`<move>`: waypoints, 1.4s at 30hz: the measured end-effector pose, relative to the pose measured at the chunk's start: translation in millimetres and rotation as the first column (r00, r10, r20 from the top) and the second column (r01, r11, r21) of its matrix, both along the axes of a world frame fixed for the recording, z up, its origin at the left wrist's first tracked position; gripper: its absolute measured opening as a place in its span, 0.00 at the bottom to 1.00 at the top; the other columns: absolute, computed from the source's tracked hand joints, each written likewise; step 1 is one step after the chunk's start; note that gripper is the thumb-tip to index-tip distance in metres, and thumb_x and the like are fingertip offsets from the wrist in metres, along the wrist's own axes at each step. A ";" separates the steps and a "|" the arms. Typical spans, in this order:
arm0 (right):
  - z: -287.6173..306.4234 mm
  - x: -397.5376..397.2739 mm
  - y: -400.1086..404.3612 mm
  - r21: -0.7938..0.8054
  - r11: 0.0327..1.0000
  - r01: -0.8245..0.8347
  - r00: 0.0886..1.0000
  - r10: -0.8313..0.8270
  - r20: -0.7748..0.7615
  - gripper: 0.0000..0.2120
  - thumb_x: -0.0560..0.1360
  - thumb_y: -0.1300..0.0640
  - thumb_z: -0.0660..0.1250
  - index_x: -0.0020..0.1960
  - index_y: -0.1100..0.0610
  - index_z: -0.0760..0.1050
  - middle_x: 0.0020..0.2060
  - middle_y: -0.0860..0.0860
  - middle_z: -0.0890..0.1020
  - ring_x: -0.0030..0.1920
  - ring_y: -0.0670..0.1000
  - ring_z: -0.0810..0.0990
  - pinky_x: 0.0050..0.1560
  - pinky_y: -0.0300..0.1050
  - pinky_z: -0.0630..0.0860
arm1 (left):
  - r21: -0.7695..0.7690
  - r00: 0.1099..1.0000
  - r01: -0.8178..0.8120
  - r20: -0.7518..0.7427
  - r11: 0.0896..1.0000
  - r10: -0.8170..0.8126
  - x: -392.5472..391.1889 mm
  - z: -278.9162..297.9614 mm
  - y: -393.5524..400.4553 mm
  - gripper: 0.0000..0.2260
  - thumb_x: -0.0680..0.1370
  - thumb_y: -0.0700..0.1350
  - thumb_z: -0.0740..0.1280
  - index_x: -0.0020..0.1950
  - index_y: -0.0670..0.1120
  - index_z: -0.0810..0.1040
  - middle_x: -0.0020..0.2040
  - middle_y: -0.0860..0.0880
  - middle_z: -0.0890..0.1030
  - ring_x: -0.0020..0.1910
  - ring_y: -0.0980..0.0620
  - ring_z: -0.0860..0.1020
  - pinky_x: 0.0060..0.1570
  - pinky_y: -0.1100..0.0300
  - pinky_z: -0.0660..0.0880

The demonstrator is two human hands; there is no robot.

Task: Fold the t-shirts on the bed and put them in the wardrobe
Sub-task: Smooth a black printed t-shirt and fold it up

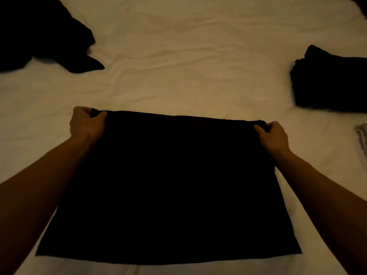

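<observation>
**Two hands hold a black shirt on the bed**

A black shirt (168,185) lies spread out flat on the bed (188,56), close to the near edge. It looks like a wide dark shape with a straight far side.

The left hand (86,124) grips the far left corner of the shirt. Its fingers are curled round a bunch of the cloth. The right hand (273,135) grips the far right corner the same way, with the thumb on top. The far side of the shirt runs straight between the two hands. Both arms are bare and reach out over the shirt.

A heap of dark clothes (39,34) lies at the far left corner of the bed, all crumpled. A pile of folded dark clothes (329,80) sits by the right edge. A bit of white cloth (362,143) shows just nearer than the pile, at the right edge.

The sheet is pale and wrinkled.
</observation>
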State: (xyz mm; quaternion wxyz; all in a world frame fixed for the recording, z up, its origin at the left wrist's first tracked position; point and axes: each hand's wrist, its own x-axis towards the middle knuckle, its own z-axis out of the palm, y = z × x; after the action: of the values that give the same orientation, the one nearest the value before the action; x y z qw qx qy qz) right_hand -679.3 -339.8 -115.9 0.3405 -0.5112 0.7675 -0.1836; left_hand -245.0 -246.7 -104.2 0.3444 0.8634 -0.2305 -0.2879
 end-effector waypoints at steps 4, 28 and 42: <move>-7.8 -3.5 7.2 -0.167 0.983 0.082 0.996 -0.087 -0.022 0.15 0.81 0.53 0.62 0.60 0.64 0.73 0.51 0.56 0.77 0.49 0.53 0.74 0.50 0.43 0.67 | -0.152 0.994 -0.092 0.044 0.984 0.099 -6.4 -8.0 9.3 0.20 0.79 0.46 0.66 0.70 0.48 0.69 0.66 0.47 0.75 0.61 0.48 0.75 0.60 0.57 0.71; 16.1 138.5 54.2 -0.480 0.673 -0.563 0.826 0.478 -0.299 0.19 0.80 0.55 0.54 0.64 0.63 0.74 0.58 0.59 0.77 0.57 0.59 0.75 0.59 0.52 0.72 | -0.044 0.507 0.761 0.663 0.647 -0.551 -132.1 4.0 6.3 0.21 0.80 0.48 0.59 0.70 0.43 0.74 0.67 0.41 0.77 0.67 0.40 0.73 0.65 0.46 0.70; -21.0 19.8 22.8 -0.171 0.762 -0.625 0.708 0.460 -0.536 0.26 0.80 0.43 0.54 0.64 0.61 0.75 0.60 0.59 0.79 0.60 0.61 0.76 0.61 0.56 0.71 | 0.255 0.504 0.468 0.709 0.846 -0.492 -42.3 -14.9 16.6 0.18 0.80 0.52 0.56 0.53 0.45 0.83 0.49 0.41 0.80 0.50 0.38 0.76 0.58 0.44 0.67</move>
State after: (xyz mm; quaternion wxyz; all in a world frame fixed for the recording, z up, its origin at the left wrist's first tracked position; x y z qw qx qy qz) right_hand -659.5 -316.9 -136.9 0.0929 -0.7959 0.5934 -0.0757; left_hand -287.2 -230.1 -119.1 0.1106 0.8092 -0.5770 0.0088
